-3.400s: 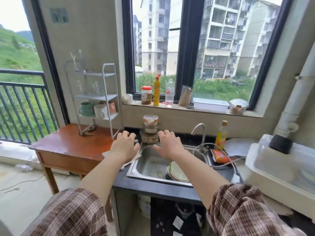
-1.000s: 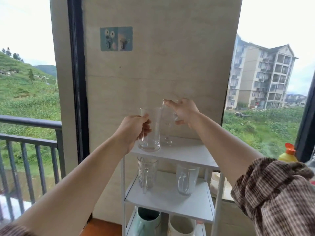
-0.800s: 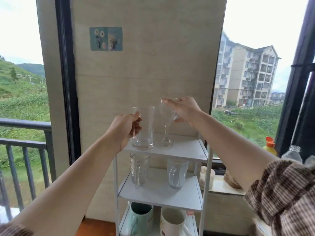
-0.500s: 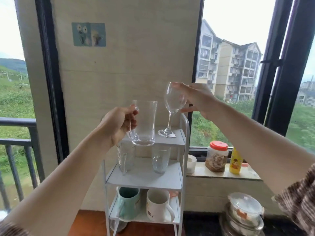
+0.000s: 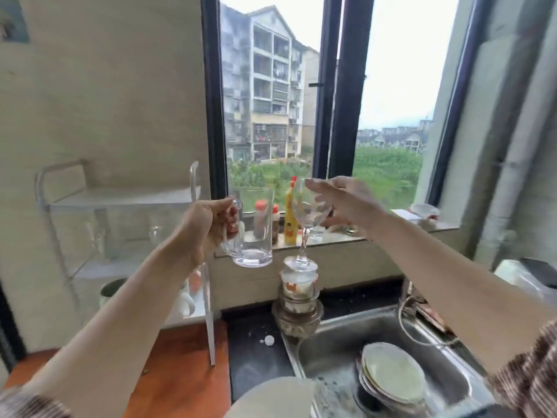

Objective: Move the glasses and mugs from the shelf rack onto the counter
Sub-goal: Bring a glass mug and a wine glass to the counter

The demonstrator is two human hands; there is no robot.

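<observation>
At far left the white shelf rack (image 5: 120, 203) stands on a wooden table (image 5: 177, 369), its top tier bare, with blurred glassware on the middle tier and mugs below. Just right of it, the left hand (image 5: 208, 224) is raised in the air with its fingers curled tight around the handle of a clear glass mug (image 5: 253, 227), held upright above the dark counter (image 5: 253, 342). Beside it the right hand (image 5: 343, 203) pinches the bowl of a wine glass (image 5: 304, 218) from above, fingers closed on it, stem hanging down over a stack of lidded containers (image 5: 298, 297). Further right lies the steel sink (image 5: 340, 336) holding plates (image 5: 391, 378).
</observation>
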